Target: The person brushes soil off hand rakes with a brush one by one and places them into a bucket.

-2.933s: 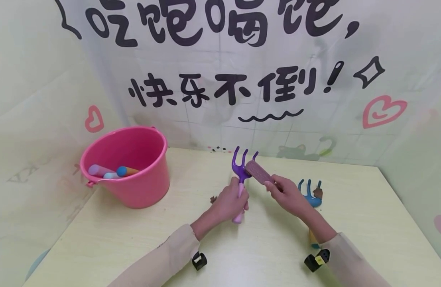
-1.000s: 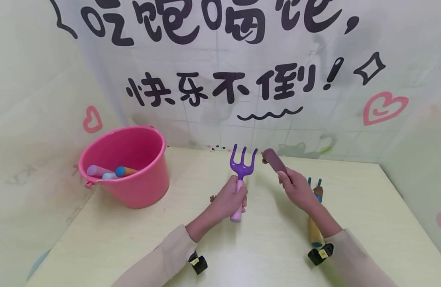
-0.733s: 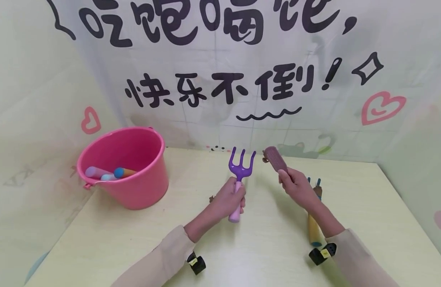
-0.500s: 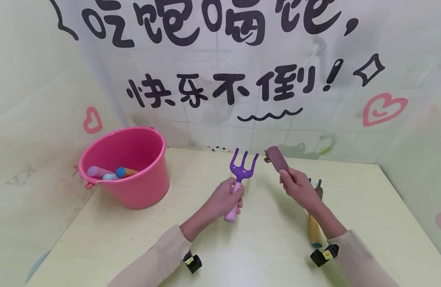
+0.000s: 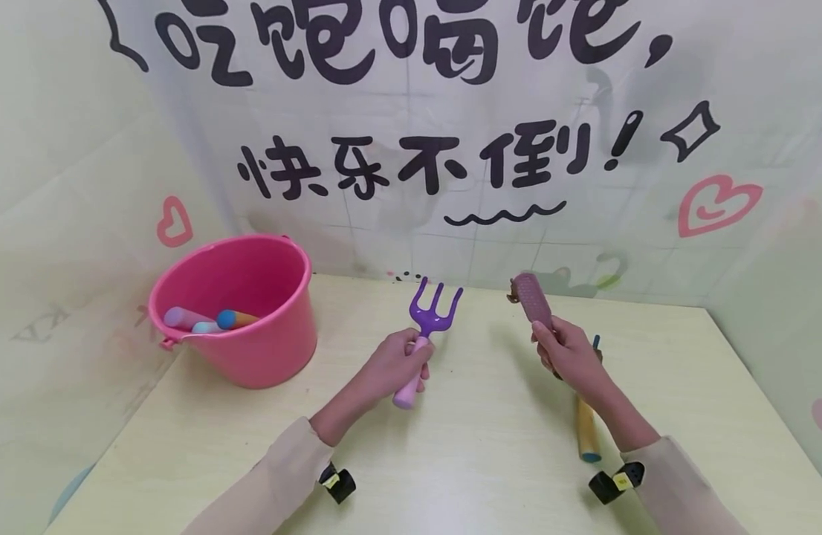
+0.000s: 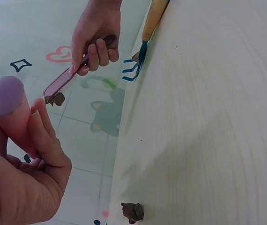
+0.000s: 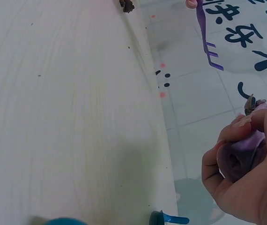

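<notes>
So the purple hand fork (image 5: 432,322) is up off the desk (image 5: 491,475), with the left hand (image 5: 397,360) wrapped round its handle and the tines toward the printed backdrop (image 5: 377,253). The right hand (image 5: 571,357) grips a mauve brush-like tool (image 5: 533,297), well apart from the fork, with a brown clump (image 6: 55,99) clinging near its tip. My worry: that clump looks loosely stuck, so a knock or jerk could drop it. A low right-hand sweep could also bump the blue-tined fork (image 5: 588,431) lying below. Count: two forks, one brush-like tool, one pink bucket (image 5: 264,357) with three handles (image 5: 189,319) showing, and three clumps I can spot (brush-like tool, blue tines, desk).
</notes>
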### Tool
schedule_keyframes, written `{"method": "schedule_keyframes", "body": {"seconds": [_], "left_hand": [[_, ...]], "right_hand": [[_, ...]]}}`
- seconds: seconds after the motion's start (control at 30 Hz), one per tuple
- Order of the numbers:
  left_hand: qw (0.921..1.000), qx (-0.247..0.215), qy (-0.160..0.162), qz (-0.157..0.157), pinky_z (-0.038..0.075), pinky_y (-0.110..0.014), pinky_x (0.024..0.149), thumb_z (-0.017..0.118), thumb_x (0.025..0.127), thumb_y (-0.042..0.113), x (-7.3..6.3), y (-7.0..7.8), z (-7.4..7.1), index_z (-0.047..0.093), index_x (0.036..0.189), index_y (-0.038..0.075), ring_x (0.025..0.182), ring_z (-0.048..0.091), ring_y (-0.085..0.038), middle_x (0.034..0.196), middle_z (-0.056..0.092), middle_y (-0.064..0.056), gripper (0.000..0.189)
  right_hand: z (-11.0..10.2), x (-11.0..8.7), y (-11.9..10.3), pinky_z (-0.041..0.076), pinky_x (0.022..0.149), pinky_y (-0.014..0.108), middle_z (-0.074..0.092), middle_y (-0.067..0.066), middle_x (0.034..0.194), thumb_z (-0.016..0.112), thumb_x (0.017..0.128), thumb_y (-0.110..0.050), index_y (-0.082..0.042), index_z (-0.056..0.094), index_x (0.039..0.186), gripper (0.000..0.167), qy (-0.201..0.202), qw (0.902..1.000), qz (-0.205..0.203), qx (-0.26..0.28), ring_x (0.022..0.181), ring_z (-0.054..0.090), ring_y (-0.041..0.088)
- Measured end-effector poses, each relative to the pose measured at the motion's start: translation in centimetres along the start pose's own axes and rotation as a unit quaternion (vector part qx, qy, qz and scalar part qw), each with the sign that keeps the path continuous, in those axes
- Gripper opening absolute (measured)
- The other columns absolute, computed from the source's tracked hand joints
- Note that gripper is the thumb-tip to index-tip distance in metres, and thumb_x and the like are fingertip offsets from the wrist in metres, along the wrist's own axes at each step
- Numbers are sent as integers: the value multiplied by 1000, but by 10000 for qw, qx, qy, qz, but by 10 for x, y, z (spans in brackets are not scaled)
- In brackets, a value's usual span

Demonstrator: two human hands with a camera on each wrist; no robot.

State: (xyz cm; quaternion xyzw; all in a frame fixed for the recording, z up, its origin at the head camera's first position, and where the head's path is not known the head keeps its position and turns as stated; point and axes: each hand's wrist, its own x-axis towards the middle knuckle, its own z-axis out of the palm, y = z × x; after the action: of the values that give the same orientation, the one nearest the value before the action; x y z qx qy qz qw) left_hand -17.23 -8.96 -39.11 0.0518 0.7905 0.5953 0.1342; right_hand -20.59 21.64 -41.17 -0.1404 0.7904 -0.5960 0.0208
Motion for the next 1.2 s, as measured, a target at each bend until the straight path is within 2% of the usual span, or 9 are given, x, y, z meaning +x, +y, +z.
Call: {"method": "schedule_keyframes", "body": {"seconds": [0.4, 0.7, 0.93, 1.03, 1.2], "left_hand": [[9988, 192, 436, -137, 54, -33, 49, 56, 103, 17, -6, -9, -16, 56, 123, -4, 57, 62, -21, 77, 63, -14, 29], [9981, 291, 514, -175, 54, -33, 49, 56, 102, 15, -11, -13, -22, 56, 119, -4, 57, 62, -21, 76, 63, -13, 26], [9977, 313, 558, -240, 54, -32, 51, 55, 101, 14, -14, -12, -27, 56, 117, -5, 59, 62, -21, 80, 64, -17, 24], [9965, 524, 617, -192, 54, -33, 52, 55, 100, 14, -16, -10, -31, 58, 113, -4, 61, 63, -21, 82, 65, -19, 23], [9895, 1232, 755, 5, 53, -32, 57, 58, 98, 17, -20, -4, -44, 62, 100, -1, 66, 63, -20, 81, 65, -10, 19]], "right_hand": [[-5, -9, 4, 35, 46, 25, 47, 7, 68, 41, 112, -27, 15, 46, 106, 43, -64, 9988, 290, 381, 55, 43, 13], [-6, -16, 2, 39, 50, 25, 48, 7, 70, 42, 112, -27, 14, 47, 107, 41, -106, 9981, 526, 297, 58, 46, 14], [-7, -17, 4, 40, 49, 27, 49, 8, 71, 42, 112, -27, 13, 48, 108, 41, -122, 9984, 498, 254, 58, 46, 15], [-8, -18, 4, 40, 49, 27, 49, 8, 72, 41, 112, -28, 12, 48, 107, 40, -138, 9984, 480, 246, 59, 47, 16], [-8, -18, 5, 41, 50, 27, 49, 8, 72, 42, 112, -28, 12, 48, 107, 41, -133, 9985, 474, 237, 59, 47, 16]]}}
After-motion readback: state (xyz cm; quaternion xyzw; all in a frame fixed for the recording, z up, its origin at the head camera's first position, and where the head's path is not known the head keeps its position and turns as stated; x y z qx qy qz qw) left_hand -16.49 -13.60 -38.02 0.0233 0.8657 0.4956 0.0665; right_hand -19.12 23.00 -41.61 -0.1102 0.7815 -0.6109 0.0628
